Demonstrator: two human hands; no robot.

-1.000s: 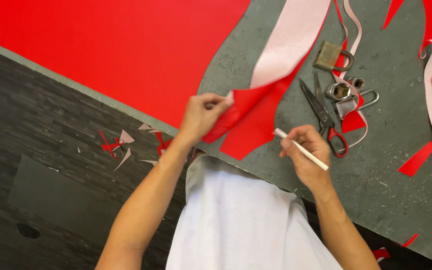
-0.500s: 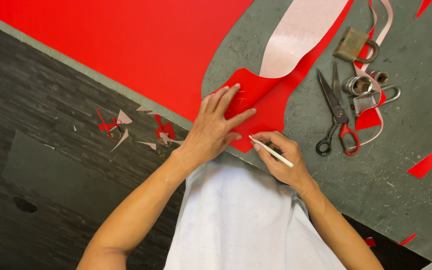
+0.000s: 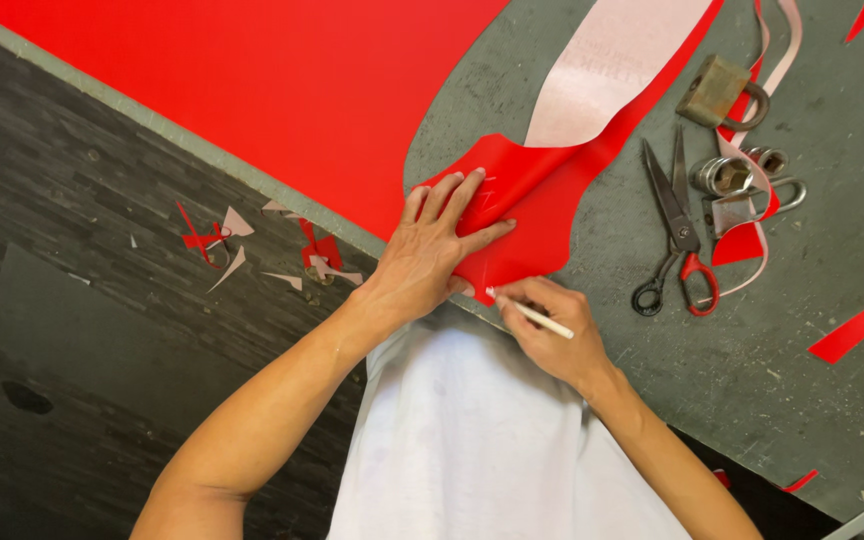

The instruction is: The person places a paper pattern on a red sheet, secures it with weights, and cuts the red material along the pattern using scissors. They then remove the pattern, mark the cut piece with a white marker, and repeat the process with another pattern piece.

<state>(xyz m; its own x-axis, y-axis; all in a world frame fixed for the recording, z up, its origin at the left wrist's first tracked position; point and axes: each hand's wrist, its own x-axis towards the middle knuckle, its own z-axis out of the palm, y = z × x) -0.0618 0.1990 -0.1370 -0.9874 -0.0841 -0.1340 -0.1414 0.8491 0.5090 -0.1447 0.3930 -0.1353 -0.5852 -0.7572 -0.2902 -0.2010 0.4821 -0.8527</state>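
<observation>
A cut piece of red sheet (image 3: 537,195) lies on the grey table (image 3: 812,260), its pale underside (image 3: 612,70) folded up toward the far edge. My left hand (image 3: 437,245) presses flat on the red piece with its fingers spread. My right hand (image 3: 552,335) grips a thin white pencil (image 3: 532,313), whose tip touches the near edge of the red piece just beside my left thumb.
A large red sheet (image 3: 282,90) covers the table's far left. Scissors (image 3: 677,230) with one red and one black handle lie right of the piece, beside metal clips (image 3: 742,185), a brass padlock (image 3: 717,92) and red strips (image 3: 857,325). Red scraps (image 3: 252,245) litter the dark floor.
My left hand lifted the red piece a second ago, then laid it down and now presses it flat. My right hand has brought the pencil tip to its near edge.
</observation>
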